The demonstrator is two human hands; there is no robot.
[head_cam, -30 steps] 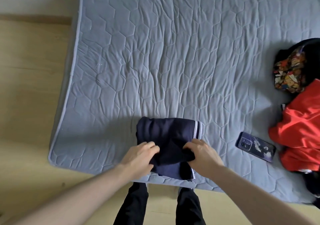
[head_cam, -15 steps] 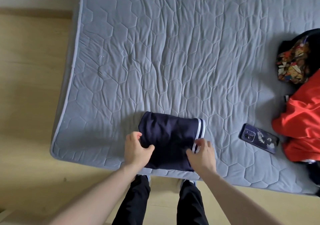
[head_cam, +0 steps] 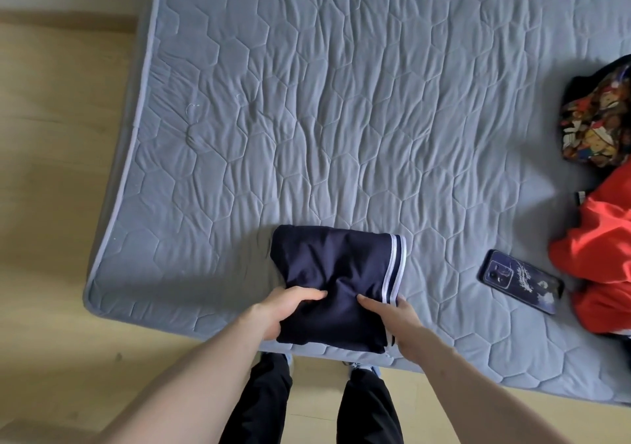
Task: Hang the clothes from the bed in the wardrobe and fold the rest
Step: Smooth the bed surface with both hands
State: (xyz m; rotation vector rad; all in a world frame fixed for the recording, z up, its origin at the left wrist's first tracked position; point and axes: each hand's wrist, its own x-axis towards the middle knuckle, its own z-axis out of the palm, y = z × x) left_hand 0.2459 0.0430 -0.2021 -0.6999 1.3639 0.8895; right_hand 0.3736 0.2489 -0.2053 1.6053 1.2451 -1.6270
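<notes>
Left grip: our left hand (head_cam: 286, 308) curls round the near-left edge of the navy garment (head_cam: 336, 283), thumb on top and the other fingers tucked beneath, pinching a fold of cloth.
Right grip: our right hand (head_cam: 392, 317) holds the near-right edge, thumb lying over the dark cloth, its fingers hidden under the bundle beside the striped hem; we cannot tell how tightly they curl.
Garment: a smooth, matte, dark navy knit folded into a thick, roughly square bundle, puckered into soft creases between our two thumbs.
Trim: a band of pale stripes (head_cam: 394, 262) runs down the bundle's right edge, slightly ribbed.
Position: the bundle lies at the near edge of the bed (head_cam: 307, 119), close to the near-left corner.
Bed surface: a grey-blue quilted cover stitched in hexagons, finely wrinkled, with pale piping along its rounded edge.
Phone: to the right of the bundle and apart from it, a flat, glossy dark blue phone (head_cam: 520, 281) lies face down, at an angle.
Red cloth: at the right edge, a crumpled bright red garment (head_cam: 601, 249) lies in loose folds just beside the phone.
Patterned cloth: farther away on the right, a bunched dark fabric with a busy multicoloured print (head_cam: 594, 129).
Floor: pale wood-look floor (head_cam: 58, 177) to the left and near, with our dark trouser legs (head_cam: 263, 402) below the bed's edge.
</notes>
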